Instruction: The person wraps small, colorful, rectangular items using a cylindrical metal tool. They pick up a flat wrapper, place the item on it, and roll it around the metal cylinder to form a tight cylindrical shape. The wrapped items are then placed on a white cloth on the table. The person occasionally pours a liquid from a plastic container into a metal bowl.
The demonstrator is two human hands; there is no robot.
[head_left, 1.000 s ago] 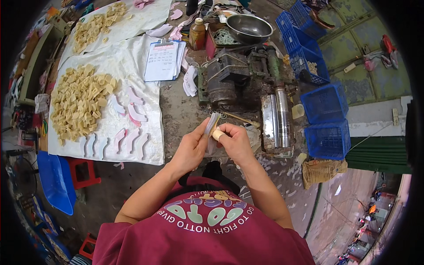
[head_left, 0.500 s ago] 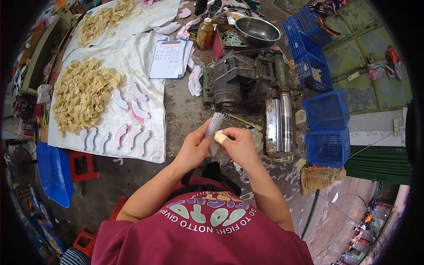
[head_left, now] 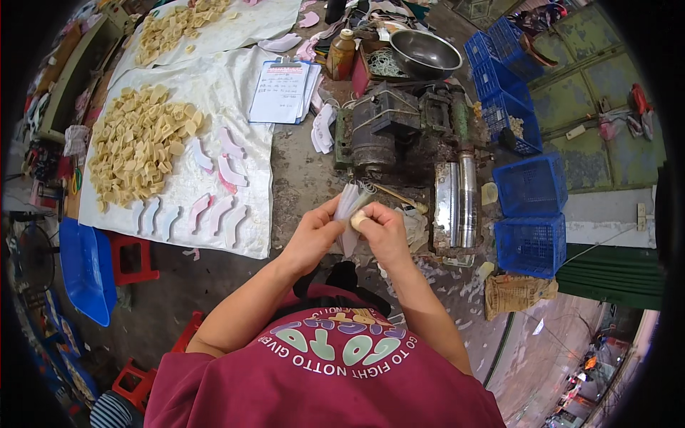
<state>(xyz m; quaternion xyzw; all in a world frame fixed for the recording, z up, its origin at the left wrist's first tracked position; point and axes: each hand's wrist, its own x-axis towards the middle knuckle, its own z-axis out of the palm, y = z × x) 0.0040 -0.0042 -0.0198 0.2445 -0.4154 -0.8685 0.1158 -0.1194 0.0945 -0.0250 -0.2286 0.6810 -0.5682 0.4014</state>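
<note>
In front of my body, my left hand (head_left: 314, 235) is closed around a bundle of thin whitish strips (head_left: 348, 202), its far ends fanned out. My right hand (head_left: 384, 232) pinches the bundle's right side. A cream-coloured cap or piece (head_left: 358, 218) sits at the right thumb tip; I cannot tell whether it is worn or held. Below the fingers, a pale sheet-like part of the bundle hangs down. Curved pink and white pieces (head_left: 230, 173) lie on the white cloth (head_left: 246, 85) to the left, beside a heap of yellowish chunks (head_left: 139, 146).
Beyond my hands stands a greasy machine (head_left: 378, 132) with metal rollers (head_left: 457, 203). A metal bowl (head_left: 426, 53), a brown bottle (head_left: 341, 55) and a clipboard (head_left: 280, 93) are at the back. Blue crates (head_left: 529, 246) line the right; a red stool (head_left: 134, 260) stands at left.
The bundle's strips have spread wider, and the right thumb has shifted along their edge. The whole view has shifted slightly, so the table appears a little further right.
</note>
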